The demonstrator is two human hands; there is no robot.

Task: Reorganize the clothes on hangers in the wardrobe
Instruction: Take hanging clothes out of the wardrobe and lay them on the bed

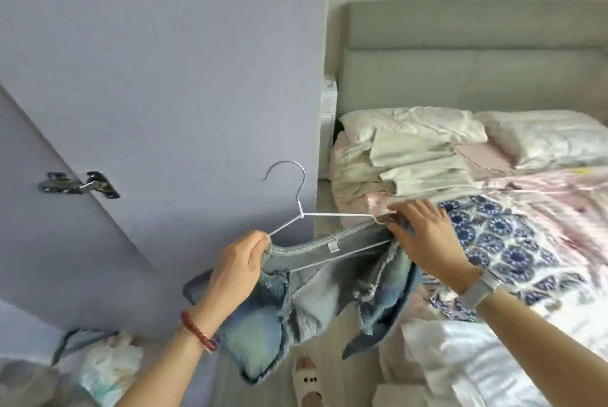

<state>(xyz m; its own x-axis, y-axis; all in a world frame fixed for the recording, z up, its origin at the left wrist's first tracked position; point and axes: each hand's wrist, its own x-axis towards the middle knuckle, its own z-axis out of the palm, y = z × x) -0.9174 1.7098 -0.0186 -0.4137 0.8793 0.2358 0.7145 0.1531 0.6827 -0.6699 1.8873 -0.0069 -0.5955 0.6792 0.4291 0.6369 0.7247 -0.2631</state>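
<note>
A white wire hanger [332, 215] with a metal hook is held up in front of me, and a faded blue denim garment [312, 294] with frayed edges hangs from it. My left hand [235, 270] grips the hanger's left end together with the denim's edge. My right hand [422, 235] is closed on the hanger's right end and the denim there. The garment's lower part hangs loose below the hanger. The lilac wardrobe door [164, 84] with a metal hinge [79, 184] fills the left side.
A bed [513, 275] with a grey headboard stands on the right, covered by pink and blue-patterned bedding. Folded pale clothes [404, 163] lie near the pillows [539, 140]. A bag with white items [105, 370] sits low left. A slipper [307, 380] shows on the floor.
</note>
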